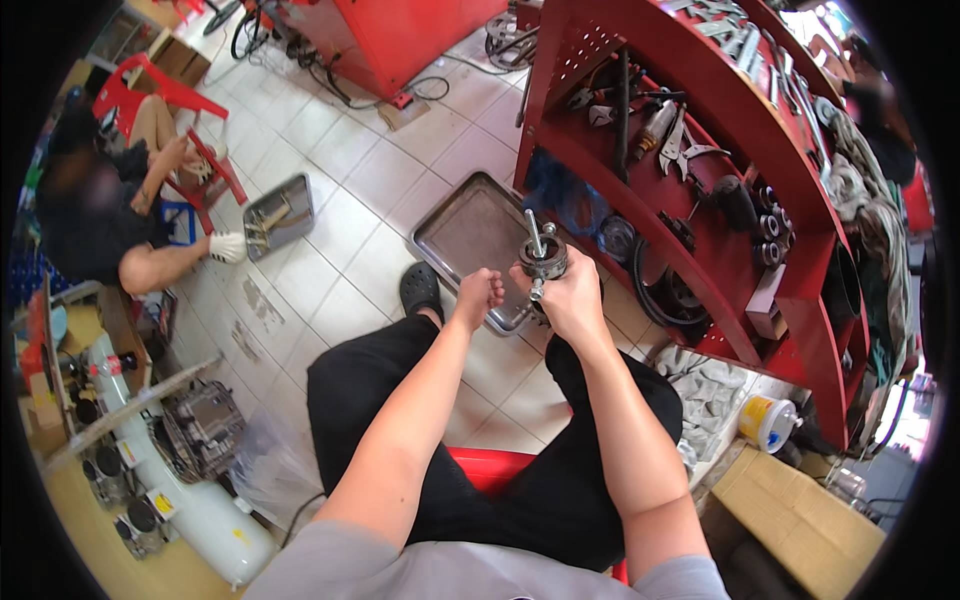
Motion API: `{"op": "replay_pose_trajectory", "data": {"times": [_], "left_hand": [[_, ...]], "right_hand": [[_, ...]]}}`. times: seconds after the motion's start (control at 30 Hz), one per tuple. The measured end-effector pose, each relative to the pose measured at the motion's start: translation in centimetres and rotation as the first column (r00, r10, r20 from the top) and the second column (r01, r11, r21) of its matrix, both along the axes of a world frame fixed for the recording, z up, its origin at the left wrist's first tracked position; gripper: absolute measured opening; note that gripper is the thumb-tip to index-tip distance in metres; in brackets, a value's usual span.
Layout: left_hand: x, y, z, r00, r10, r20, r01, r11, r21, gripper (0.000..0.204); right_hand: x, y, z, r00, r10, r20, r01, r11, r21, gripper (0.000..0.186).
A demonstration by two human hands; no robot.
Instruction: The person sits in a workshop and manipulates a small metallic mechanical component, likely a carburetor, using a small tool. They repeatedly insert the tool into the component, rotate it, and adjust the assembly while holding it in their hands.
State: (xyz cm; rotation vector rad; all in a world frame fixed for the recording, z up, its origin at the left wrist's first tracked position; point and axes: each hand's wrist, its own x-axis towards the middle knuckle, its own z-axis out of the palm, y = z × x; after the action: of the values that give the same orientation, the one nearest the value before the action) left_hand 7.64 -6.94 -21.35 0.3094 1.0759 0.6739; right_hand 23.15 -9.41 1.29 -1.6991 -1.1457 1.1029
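My right hand (572, 298) grips a round metal fitting (543, 258) with bolts sticking out of it, one pointing up and one toward me. My left hand (482, 290) is just left of it, fingers curled closed; whether anything is inside them I cannot tell. Beneath both hands lies a shallow metal tray (450, 230) on the tiled floor.
A red tool rack (740, 290) with tools stands at my right, with a white bucket (765, 420) and cardboard (790, 510) below. A seated person (150, 260) and smaller tray (295, 200) are at left, near a white cylinder (200, 520). A red cabinet (400, 40) is ahead.
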Motion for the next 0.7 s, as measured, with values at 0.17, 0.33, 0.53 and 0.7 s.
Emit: {"op": "replay_pose_trajectory", "data": {"times": [0.17,0.33,0.53,0.7], "left_hand": [[1.5,-4.0,-8.7,0.909,-0.095,-0.406,0.082,0.995,-0.049,0.025],[1.4,-7.4,-14.7,0.651,-0.363,-0.667,0.498,0.867,0.015,0.026],[5.4,-6.6,-13.7,0.483,-0.381,-0.789,0.640,0.768,0.021,0.032],[6.4,-5.6,-13.6,0.500,-0.477,-0.723,0.627,0.775,-0.078,0.038]], "right_hand": [[-0.3,-0.8,2.8,0.993,0.001,-0.115,-0.014,0.993,-0.113,0.025],[-0.4,-0.3,2.5,0.987,-0.016,-0.157,-0.008,0.989,-0.149,0.026],[0.3,0.6,2.6,0.975,-0.107,-0.196,0.066,0.976,-0.206,0.026],[0.7,1.3,2.1,0.988,-0.086,-0.130,0.052,0.968,-0.247,0.026]]}}
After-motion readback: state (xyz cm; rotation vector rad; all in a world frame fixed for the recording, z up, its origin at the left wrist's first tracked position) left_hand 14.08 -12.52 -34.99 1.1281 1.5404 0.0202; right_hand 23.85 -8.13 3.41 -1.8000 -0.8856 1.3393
